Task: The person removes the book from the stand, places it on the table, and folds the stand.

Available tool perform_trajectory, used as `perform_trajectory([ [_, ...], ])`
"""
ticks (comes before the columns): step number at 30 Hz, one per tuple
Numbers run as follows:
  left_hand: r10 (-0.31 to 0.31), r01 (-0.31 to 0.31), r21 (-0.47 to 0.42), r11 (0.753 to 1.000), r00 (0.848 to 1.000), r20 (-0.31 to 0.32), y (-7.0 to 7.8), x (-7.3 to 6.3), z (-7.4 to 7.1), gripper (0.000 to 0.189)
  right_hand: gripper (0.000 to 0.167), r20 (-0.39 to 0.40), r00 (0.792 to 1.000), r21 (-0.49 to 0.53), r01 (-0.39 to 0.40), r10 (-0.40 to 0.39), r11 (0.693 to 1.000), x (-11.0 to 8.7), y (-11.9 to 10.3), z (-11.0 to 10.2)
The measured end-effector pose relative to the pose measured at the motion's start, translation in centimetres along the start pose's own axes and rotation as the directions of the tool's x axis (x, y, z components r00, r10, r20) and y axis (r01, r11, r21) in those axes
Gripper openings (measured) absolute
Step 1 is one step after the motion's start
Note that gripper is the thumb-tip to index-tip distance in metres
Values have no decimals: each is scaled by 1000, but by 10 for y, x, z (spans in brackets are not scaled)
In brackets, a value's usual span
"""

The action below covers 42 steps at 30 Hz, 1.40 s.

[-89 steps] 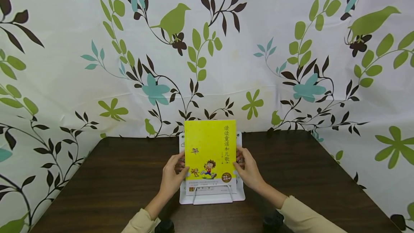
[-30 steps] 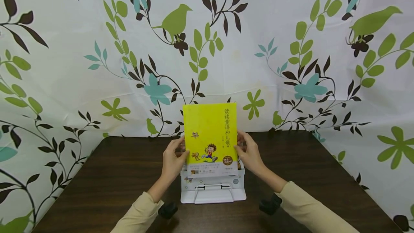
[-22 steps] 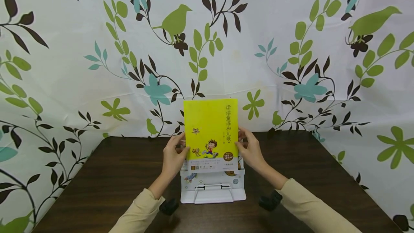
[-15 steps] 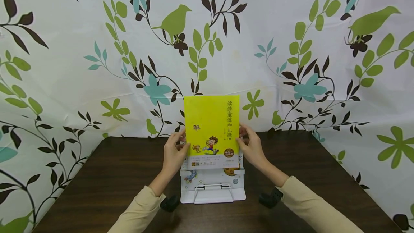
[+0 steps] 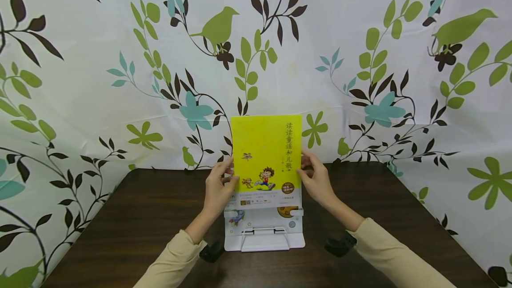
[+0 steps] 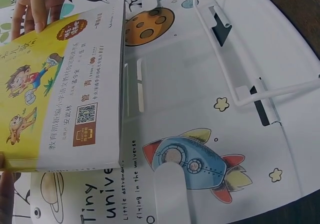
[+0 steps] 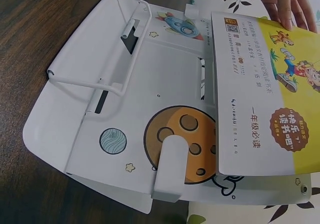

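A yellow children's book (image 5: 266, 152) with a white lower band is held upright by both hands. My left hand (image 5: 219, 188) pinches its left edge, thumb on the cover and fingers behind. On the opposite edge my right hand (image 5: 318, 181) does the same. Behind and below the book stands a white book stand (image 5: 264, 223), printed with a rocket (image 6: 192, 161) and an orange planet (image 7: 182, 139). In both wrist views the book's bottom edge is apart from the stand's wire holder (image 6: 225, 73). The stand's upper part is hidden by the book.
The stand rests on a dark wooden table (image 5: 160, 217). A white cloth (image 5: 280, 74) with leaves, birds and flowers hangs behind the table. Black wrist cameras (image 5: 340, 244) sit below both forearms. White clips (image 7: 172, 169) jut from the stand's front.
Both hands have lifted the book up out of the stand's wire holder and closer to the head camera, lately a little to the right. The stand stays in place, its printed lower panel now uncovered.
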<state>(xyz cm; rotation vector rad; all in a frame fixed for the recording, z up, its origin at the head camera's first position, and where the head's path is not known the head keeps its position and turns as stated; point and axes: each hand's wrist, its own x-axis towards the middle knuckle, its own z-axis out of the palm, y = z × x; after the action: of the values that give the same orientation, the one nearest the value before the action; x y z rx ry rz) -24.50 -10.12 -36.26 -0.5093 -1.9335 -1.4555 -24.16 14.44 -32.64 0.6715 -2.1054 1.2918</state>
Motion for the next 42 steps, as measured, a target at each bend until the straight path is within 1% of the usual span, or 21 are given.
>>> perform_trajectory([
  [2, 11, -11, 1, 1000, 1000, 1, 0, 0, 1, 49, 48, 3, 1000, -4, -20, 20, 1000, 0, -4, -2],
  [5, 22, -22, 17, 1000, 1000, 6, 2, -2, 2, 49, 49, 6, 1000, 4, -25, 25, 1000, 0, -5, -5],
  [9, 27, -28, 24, 999, 999, 25, 5, -4, 5, 49, 50, 11, 1000, 35, -22, 21, 999, 0, 3, -10],
  [12, 13, -14, 22, 1000, 999, 42, 8, -6, 8, 51, 50, 26, 998, 40, -55, 54, 998, -2, 16, -14],
  [15, -6, 4, 35, 999, 998, 65, 9, -9, 13, 52, 50, 50, 993, 26, -106, 104, 994, -4, 27, -21],
  [19, -30, 27, 23, 999, 994, 108, 10, -13, 19, 54, 49, 70, 987, 23, -148, 147, 989, -7, 30, -31],
  [27, -49, 53, -17, 998, 988, 149, 12, -22, 31, 56, 48, 117, 977, 31, -184, 179, 982, -15, 33, -45],
  [29, -68, 72, -23, 997, 984, 167, 16, -24, 34, 55, 48, 128, 973, 25, -199, 194, 980, -18, 34, -49],
  [34, -104, 113, -25, 993, 970, 221, 46, -28, 36, 52, 48, 162, 955, -28, -247, 248, 969, -24, 36, -61],
  [35, -108, 118, -29, 993, 967, 230, 51, -29, 37, 52, 48, 173, 950, -37, -257, 260, 966, -26, 36, -64],
  [36, -110, 122, -33, 992, 965, 239, 52, -30, 39, 53, 48, 186, 945, -46, -265, 269, 963, -27, 36, -68],
  [39, -118, 134, -46, 990, 959, 259, 42, -36, 49, 55, 49, 222, 924, -85, -299, 310, 951, -29, 37, -78],
  [42, -118, 139, -55, 989, 953, 279, 31, -42, 61, 57, 49, 246, 898, -122, -346, 366, 930, -31, 40, -88],
])
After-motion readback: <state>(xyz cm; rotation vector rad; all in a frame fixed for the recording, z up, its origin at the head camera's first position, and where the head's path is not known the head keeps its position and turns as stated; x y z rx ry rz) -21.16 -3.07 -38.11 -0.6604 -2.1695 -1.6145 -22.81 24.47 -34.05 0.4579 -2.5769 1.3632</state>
